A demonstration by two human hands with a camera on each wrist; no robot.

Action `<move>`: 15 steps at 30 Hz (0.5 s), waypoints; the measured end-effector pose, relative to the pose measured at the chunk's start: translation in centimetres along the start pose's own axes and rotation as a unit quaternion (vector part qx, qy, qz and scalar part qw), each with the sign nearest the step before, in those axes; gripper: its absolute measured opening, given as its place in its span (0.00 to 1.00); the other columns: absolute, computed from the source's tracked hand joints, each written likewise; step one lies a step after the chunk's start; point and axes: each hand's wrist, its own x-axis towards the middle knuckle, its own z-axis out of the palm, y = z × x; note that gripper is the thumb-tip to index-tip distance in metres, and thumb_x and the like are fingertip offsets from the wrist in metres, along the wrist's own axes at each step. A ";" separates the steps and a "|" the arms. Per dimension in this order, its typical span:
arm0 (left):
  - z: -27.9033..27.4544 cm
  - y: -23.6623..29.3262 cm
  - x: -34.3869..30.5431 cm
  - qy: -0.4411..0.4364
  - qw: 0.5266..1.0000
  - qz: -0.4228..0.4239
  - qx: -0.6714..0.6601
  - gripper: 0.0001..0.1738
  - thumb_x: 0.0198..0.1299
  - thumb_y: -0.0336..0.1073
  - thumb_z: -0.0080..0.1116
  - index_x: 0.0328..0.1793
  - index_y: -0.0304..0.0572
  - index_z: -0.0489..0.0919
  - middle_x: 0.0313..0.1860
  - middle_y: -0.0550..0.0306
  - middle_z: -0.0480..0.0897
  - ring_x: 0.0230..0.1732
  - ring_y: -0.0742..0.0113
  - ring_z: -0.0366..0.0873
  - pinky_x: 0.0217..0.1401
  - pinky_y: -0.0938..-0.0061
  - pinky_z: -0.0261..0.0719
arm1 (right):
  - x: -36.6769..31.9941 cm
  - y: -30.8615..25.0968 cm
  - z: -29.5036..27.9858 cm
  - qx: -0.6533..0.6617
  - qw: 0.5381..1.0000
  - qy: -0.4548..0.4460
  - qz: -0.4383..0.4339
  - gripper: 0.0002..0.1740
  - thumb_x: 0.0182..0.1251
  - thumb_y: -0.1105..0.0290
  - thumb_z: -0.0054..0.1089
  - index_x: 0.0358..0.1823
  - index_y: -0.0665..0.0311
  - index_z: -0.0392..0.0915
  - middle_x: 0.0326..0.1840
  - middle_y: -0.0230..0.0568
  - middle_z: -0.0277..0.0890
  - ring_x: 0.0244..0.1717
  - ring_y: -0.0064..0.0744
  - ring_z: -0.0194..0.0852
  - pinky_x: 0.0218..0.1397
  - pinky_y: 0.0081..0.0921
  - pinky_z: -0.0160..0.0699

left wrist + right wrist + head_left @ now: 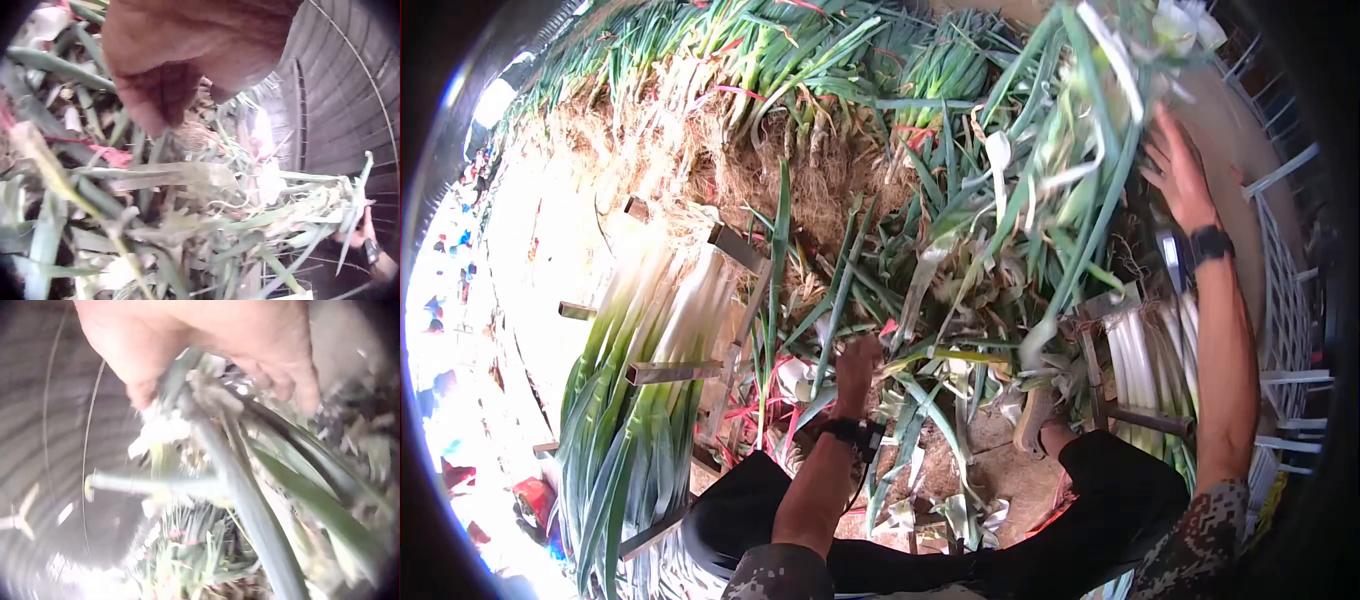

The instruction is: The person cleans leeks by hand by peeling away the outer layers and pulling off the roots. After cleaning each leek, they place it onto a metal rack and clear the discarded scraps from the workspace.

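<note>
In the head view, my right hand [1185, 175] is raised at the upper right, fingers spread beside a blurred mass of loose green and white leek leaves [1065, 170]. The right wrist view shows the thumb and fingers of that hand [206, 337] apart, with leaves [250, 494] between and below them; whether they still grip any is unclear. Low over the scattered leaf scraps [945, 390] is my left hand [858, 375]. Its fingers are loosely bent in the left wrist view, where the hand [194, 50] shows nothing held above the scraps [169, 178].
Trimmed leeks [640, 380] lie on a metal rack [675, 372] at left, and more white stalks [1145, 360] rest on another at right. Bundled leeks with roots [800, 130] line the back. A white lattice [1285, 300] stands at far right.
</note>
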 end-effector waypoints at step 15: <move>-2.1 -6.5 4.0 0.116 0.961 -0.121 0.220 0.33 0.55 0.42 0.63 0.68 0.37 0.73 0.67 0.42 0.73 0.67 0.42 0.70 0.68 0.55 0.69 | -24.2 5.2 1.8 -0.263 0.801 -0.510 0.170 0.23 0.67 0.64 0.66 0.61 0.64 0.78 0.50 0.44 0.85 0.49 0.31 0.84 0.55 0.30 0.82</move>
